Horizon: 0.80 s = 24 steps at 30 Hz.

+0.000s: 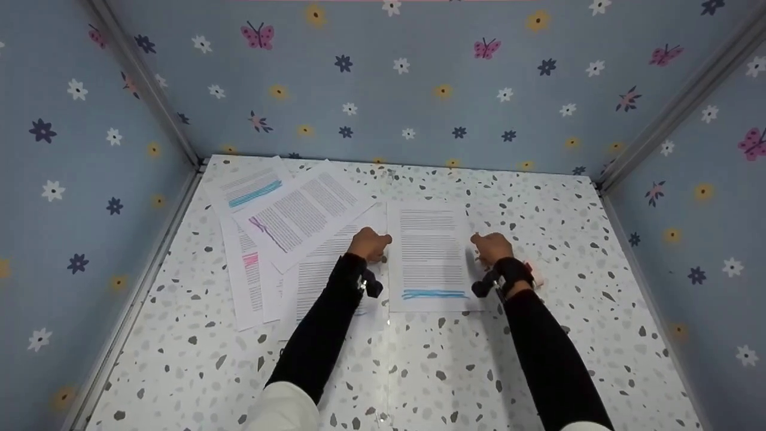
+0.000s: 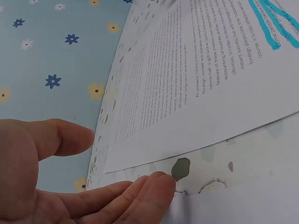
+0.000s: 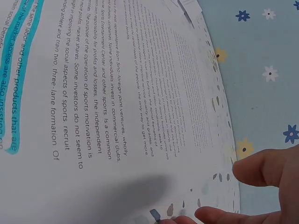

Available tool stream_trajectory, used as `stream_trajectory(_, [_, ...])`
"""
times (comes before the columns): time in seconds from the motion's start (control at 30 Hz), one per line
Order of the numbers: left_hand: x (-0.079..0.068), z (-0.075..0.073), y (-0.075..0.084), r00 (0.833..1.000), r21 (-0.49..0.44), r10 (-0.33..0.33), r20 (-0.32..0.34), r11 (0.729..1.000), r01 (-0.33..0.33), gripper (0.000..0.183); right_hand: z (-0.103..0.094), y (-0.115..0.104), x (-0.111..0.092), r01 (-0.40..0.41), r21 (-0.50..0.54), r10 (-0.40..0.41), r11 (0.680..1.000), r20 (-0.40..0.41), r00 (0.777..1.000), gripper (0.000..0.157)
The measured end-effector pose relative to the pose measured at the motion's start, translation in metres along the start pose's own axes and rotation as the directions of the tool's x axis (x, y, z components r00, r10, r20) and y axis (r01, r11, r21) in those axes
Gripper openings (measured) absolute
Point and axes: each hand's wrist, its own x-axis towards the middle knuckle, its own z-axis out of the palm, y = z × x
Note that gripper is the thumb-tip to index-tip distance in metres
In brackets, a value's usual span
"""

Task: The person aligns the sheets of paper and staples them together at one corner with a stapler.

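A printed sheet of paper (image 1: 431,251) lies flat on the speckled table, a blue highlighter stroke (image 1: 435,294) across its lower lines. My left hand (image 1: 369,244) is just off its left edge, over the neighbouring papers. In the left wrist view the thumb (image 2: 74,137) stands apart from the loosely bent fingers (image 2: 156,196), nothing between them. Past the sheet's right edge is my right hand (image 1: 494,246), whose thumb (image 3: 257,168) and fingers are likewise parted and hold nothing. Its fingertips are partly cut off at the bottom of the right wrist view.
Several overlapping printed sheets spread at the left, among them one with a purple mark (image 1: 323,203), one with blue strokes (image 1: 254,191) and one with pink highlighting (image 1: 250,260). A small pinkish object (image 1: 538,275) shows behind the right wrist. Patterned blue panels (image 1: 395,90) enclose the table.
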Motion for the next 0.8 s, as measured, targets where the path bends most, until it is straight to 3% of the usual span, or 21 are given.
stream_trajectory(0.17, [0.004, -0.001, 0.000, 1.000, 0.043, 0.004, -0.017, 0.999, -0.003, 0.031, 0.004, -0.007, 0.001, -0.066, 0.075, 0.065, 0.995, 0.014, 0.998, 0.036])
stream_trajectory(0.37, [0.008, 0.003, -0.002, 0.999, -0.066, -0.036, 0.006, 0.997, 0.036, 0.023, 0.012, -0.003, 0.010, -0.142, 0.159, 0.137, 0.977, 0.046, 0.990, 0.039])
stream_trajectory(0.5, [0.010, 0.006, -0.003, 0.996, -0.159, -0.078, 0.036, 0.984, 0.082, 0.019, 0.016, -0.001, 0.015, -0.148, 0.188, 0.139, 0.971, 0.061, 0.988, 0.032])
stream_trajectory(0.67, [0.011, 0.006, -0.005, 0.994, -0.220, -0.097, 0.050, 0.970, 0.106, 0.019, 0.013, -0.001, 0.014, -0.104, 0.065, 0.103, 0.992, 0.012, 0.995, 0.031])
stream_trajectory(0.8, [0.010, 0.003, -0.006, 0.998, -0.147, -0.053, 0.015, 0.988, 0.055, 0.023, 0.008, -0.003, 0.011, -0.064, -0.036, 0.062, 0.997, -0.040, 0.997, 0.035])
